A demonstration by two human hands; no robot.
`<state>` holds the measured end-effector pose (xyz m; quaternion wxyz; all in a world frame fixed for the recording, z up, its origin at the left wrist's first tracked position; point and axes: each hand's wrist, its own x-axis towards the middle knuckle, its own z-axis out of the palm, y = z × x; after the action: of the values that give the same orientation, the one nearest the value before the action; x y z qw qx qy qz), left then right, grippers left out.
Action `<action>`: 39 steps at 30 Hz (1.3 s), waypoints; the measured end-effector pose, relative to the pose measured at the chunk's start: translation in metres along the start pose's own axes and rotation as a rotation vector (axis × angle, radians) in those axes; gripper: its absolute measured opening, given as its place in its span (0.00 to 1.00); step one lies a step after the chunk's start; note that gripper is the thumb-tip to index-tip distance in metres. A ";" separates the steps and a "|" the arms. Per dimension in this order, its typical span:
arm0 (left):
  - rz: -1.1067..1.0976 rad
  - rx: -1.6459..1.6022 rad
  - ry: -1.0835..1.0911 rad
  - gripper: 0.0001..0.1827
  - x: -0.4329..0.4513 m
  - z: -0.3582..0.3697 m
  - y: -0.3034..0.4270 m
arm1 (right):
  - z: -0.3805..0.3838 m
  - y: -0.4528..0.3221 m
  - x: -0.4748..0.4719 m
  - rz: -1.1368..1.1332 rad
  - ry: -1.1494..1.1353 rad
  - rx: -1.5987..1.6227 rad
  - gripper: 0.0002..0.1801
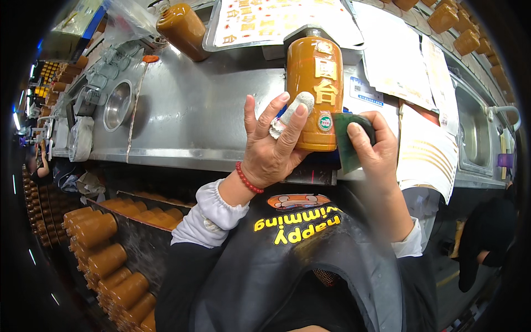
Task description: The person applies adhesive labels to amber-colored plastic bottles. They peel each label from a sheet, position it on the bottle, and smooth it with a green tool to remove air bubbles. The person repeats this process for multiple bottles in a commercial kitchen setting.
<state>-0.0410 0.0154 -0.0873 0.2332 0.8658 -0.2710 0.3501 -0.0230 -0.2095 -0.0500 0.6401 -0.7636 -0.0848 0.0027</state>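
A glossy brown bottle [300, 79] with raised gold characters and a small round green-and-white emblem lies in a dark holder before me. My left hand [276, 139] touches the bottle's left side, its fingers spread; one finger wears a pale cover. A red bead bracelet circles that wrist. My right hand [375, 141] grips a green, flexible-looking scraper sheet [347, 145], whose edge is at the bottle's lower right side. Thin red light lines cross the bottle.
A tray [210, 39] bears sheets of gold characters. Another brown bottle [182, 31] stands at the upper left, a metal bowl [118, 106] further left. Printed sheets [427, 153] and a sink [475, 128] are at right. Many brown bottles [97, 230] fill the lower left. A person [483, 245] is at far right.
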 end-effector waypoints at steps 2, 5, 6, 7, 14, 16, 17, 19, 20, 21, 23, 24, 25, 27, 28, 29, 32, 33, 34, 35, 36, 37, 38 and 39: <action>0.002 -0.014 -0.002 0.46 0.001 0.001 0.000 | -0.002 -0.004 0.006 -0.276 0.079 -0.177 0.08; -0.004 -0.046 0.005 0.45 -0.002 0.002 -0.003 | -0.006 -0.013 0.011 -0.850 -0.003 -0.600 0.20; -0.015 -0.071 0.028 0.45 -0.004 0.004 -0.005 | -0.006 -0.011 0.005 -0.871 -0.084 -0.569 0.21; -0.026 -0.096 0.050 0.45 -0.005 0.006 -0.006 | -0.007 -0.009 -0.001 -0.891 -0.165 -0.536 0.21; 0.169 -0.021 0.039 0.27 -0.002 0.003 -0.009 | 0.006 0.004 -0.012 -0.023 0.004 0.123 0.11; 0.203 -0.005 -0.005 0.25 -0.003 0.000 -0.013 | 0.007 0.023 -0.012 -0.028 0.059 0.092 0.12; 0.219 0.003 -0.026 0.24 -0.003 -0.003 -0.016 | 0.006 0.027 -0.012 0.003 0.059 0.122 0.12; 0.231 0.016 -0.071 0.24 -0.002 -0.008 -0.018 | 0.005 0.032 -0.013 0.062 0.052 0.183 0.12; 0.239 0.020 -0.090 0.24 0.001 -0.012 -0.018 | 0.006 0.032 -0.012 0.037 0.061 0.166 0.11; 0.247 0.028 -0.105 0.24 0.006 -0.016 -0.017 | 0.006 0.033 -0.012 0.045 0.056 0.153 0.11; 0.327 0.061 -0.161 0.23 0.017 -0.020 -0.017 | 0.004 0.035 -0.012 0.059 0.045 0.128 0.10; 0.363 0.082 -0.182 0.23 0.024 -0.022 -0.016 | 0.004 0.035 -0.011 0.062 0.052 0.136 0.10; 0.376 0.076 -0.213 0.21 0.032 -0.023 -0.012 | 0.005 0.036 -0.011 0.065 0.058 0.144 0.10; 0.422 0.079 -0.216 0.19 0.040 -0.018 -0.008 | 0.006 0.036 -0.012 0.084 0.064 0.174 0.10; 0.397 0.069 -0.197 0.19 0.039 -0.017 -0.008 | 0.006 0.035 -0.012 0.100 0.064 0.196 0.09; 0.373 0.058 -0.177 0.19 0.035 -0.015 -0.007 | 0.006 0.034 -0.012 0.116 0.065 0.219 0.09; 0.214 0.103 -0.127 0.23 0.033 -0.009 0.002 | 0.006 0.035 -0.012 0.114 0.052 0.230 0.10; 0.145 0.133 -0.111 0.24 0.033 -0.008 0.005 | 0.006 0.034 -0.012 0.115 0.048 0.244 0.10; 0.147 0.161 -0.112 0.28 0.032 -0.008 0.006 | 0.006 0.035 -0.012 0.116 0.046 0.237 0.11; 0.108 0.151 -0.112 0.28 0.029 -0.008 0.008 | 0.006 0.036 -0.013 0.117 0.045 0.230 0.11; 0.071 0.142 -0.112 0.29 0.024 -0.008 0.010 | 0.006 0.036 -0.013 0.117 0.043 0.224 0.11; 0.034 0.134 -0.111 0.29 0.019 -0.008 0.012 | 0.005 0.036 -0.012 0.106 0.041 0.216 0.11; 0.011 0.119 -0.110 0.29 0.013 -0.008 0.013 | 0.005 0.036 -0.012 0.095 0.040 0.209 0.11; -0.016 0.104 -0.093 0.28 0.006 -0.008 0.013 | 0.006 0.037 -0.012 0.085 0.036 0.203 0.11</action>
<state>-0.0495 0.0082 -0.0748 0.1778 0.8943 -0.2559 0.3213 -0.0309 -0.2118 -0.0881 0.7150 -0.6976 -0.0401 0.0249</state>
